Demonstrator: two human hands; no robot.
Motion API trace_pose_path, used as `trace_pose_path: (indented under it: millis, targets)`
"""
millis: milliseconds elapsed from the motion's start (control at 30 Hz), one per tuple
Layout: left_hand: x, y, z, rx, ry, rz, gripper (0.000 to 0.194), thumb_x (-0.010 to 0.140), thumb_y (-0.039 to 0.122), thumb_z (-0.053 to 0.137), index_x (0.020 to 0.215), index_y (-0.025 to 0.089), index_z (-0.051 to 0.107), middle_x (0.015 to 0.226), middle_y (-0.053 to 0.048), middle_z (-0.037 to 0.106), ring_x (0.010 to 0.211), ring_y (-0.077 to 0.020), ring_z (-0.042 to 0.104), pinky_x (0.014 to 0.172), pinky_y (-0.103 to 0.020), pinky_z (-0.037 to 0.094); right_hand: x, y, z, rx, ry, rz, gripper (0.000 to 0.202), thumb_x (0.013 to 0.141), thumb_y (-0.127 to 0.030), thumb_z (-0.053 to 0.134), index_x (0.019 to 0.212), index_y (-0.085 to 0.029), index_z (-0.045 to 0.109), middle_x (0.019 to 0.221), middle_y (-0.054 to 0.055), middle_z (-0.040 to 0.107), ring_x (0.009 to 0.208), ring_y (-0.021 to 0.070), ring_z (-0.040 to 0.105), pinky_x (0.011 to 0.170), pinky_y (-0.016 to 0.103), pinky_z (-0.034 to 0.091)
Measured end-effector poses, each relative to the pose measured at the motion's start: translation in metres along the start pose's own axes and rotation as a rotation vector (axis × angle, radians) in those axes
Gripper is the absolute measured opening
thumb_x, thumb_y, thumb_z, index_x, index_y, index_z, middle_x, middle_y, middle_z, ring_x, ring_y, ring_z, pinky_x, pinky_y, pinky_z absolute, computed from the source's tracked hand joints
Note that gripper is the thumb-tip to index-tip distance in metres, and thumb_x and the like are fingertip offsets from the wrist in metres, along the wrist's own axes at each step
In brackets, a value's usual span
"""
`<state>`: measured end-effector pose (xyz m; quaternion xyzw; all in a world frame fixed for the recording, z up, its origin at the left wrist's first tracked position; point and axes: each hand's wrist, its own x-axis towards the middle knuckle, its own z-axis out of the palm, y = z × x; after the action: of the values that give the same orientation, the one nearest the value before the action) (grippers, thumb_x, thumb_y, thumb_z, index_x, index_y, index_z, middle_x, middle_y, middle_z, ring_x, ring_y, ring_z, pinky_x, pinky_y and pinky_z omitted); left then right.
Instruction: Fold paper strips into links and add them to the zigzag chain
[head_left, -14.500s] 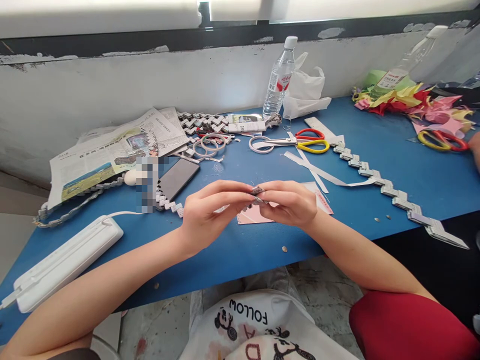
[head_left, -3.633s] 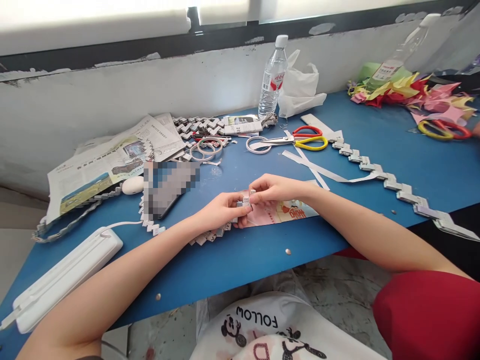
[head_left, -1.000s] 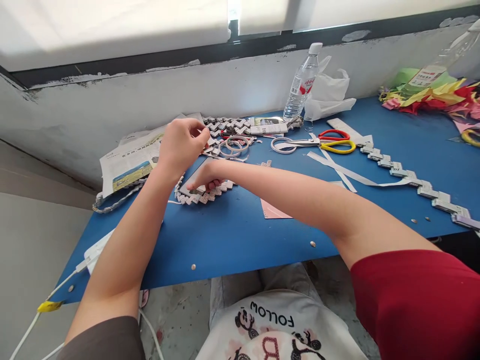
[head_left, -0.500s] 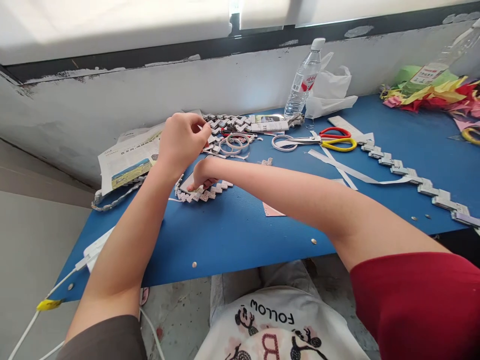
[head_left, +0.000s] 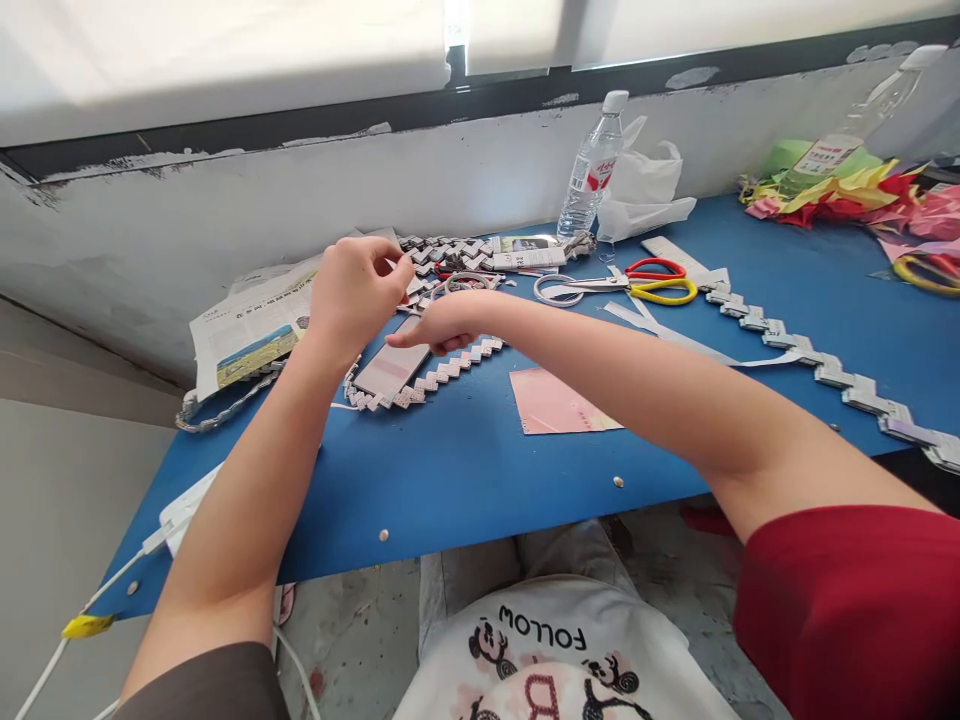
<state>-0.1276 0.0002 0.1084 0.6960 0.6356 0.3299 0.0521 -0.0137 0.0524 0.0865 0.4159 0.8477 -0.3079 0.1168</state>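
Observation:
My left hand (head_left: 360,290) is raised over the back left of the blue table (head_left: 450,470), thumb and index finger pinched together; anything between the fingertips is too small to make out. Just right of it, my right hand (head_left: 446,322) hovers above a flat rectangular phone-like slab (head_left: 391,370), its thumb stretched out to the left and the other fingers curled. Nothing shows in the right hand. Around the slab's lower edge curves a folded-paper zigzag chain (head_left: 442,373).
Newspaper (head_left: 251,330) lies at the left. Behind my hands are woven paper pieces (head_left: 442,248). Scissors (head_left: 660,282), a bottle (head_left: 592,165), a plastic bag (head_left: 645,185), pink paper (head_left: 559,402) and a long folded chain (head_left: 832,368) are to the right.
My right hand has lifted and moved right, away from the slab and chain, uncovering more of both. More of the pink paper shows. My left hand keeps its pinch.

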Motion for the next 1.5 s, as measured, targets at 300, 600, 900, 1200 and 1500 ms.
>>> trace_pose_path:
  millis: [300, 600, 900, 1200, 1500]
  targets:
    - [-0.023, 0.031, 0.014, 0.226, -0.442, 0.149, 0.028, 0.087, 0.034, 0.048, 0.082, 0.019, 0.07, 0.074, -0.004, 0.071, 0.065, -0.0181, 0.06, 0.062, -0.028, 0.04, -0.095, 0.121, 0.021, 0.277, 0.325, 0.229, 0.055, 0.082, -0.064, 0.053, 0.056, -0.017, 0.058, 0.052, 0.004, 0.057, 0.048, 0.0123, 0.049, 0.054, 0.029, 0.039]
    - [-0.086, 0.078, 0.089, 0.253, -0.742, 0.561, 0.029, 0.093, 0.024, 0.043, 0.111, 0.017, 0.064, 0.105, -0.009, 0.07, 0.097, -0.0239, 0.066, 0.077, -0.033, 0.05, -0.125, 0.195, 0.047, 0.3, 0.491, 0.214, 0.036, 0.078, -0.054, 0.061, 0.068, -0.019, 0.062, 0.073, 0.004, 0.067, 0.068, 0.0179, 0.058, 0.061, 0.03, 0.043]
    - [-0.083, 0.047, 0.134, 0.048, -0.533, 0.467, 0.036, 0.096, 0.027, 0.042, 0.128, 0.015, 0.056, 0.136, -0.013, 0.057, 0.123, -0.0236, 0.055, 0.104, -0.038, 0.045, -0.131, 0.209, 0.058, 0.199, 0.384, 0.163, 0.041, 0.067, -0.045, 0.073, 0.099, -0.02, 0.067, 0.107, 0.009, 0.064, 0.093, 0.0244, 0.061, 0.072, 0.032, 0.049]
    - [-0.086, 0.047, 0.133, -0.018, -0.448, 0.398, 0.034, 0.094, 0.024, 0.044, 0.124, 0.02, 0.06, 0.133, -0.013, 0.06, 0.124, -0.0236, 0.055, 0.104, -0.04, 0.047, -0.129, 0.199, 0.062, 0.256, 0.325, 0.048, 0.015, 0.079, -0.033, 0.059, 0.085, -0.021, 0.065, 0.084, 0.006, 0.069, 0.068, 0.0183, 0.061, 0.053, 0.027, 0.041]
    - [-0.087, 0.036, 0.13, 0.082, -0.351, 0.264, 0.032, 0.096, 0.022, 0.041, 0.118, 0.02, 0.064, 0.106, -0.01, 0.07, 0.1, -0.0234, 0.066, 0.088, -0.039, 0.053, -0.109, 0.171, 0.072, 0.256, 0.395, -0.235, 0.022, 0.086, -0.032, 0.051, 0.084, -0.019, 0.069, 0.089, 0.008, 0.069, 0.084, 0.0217, 0.062, 0.073, 0.032, 0.046]
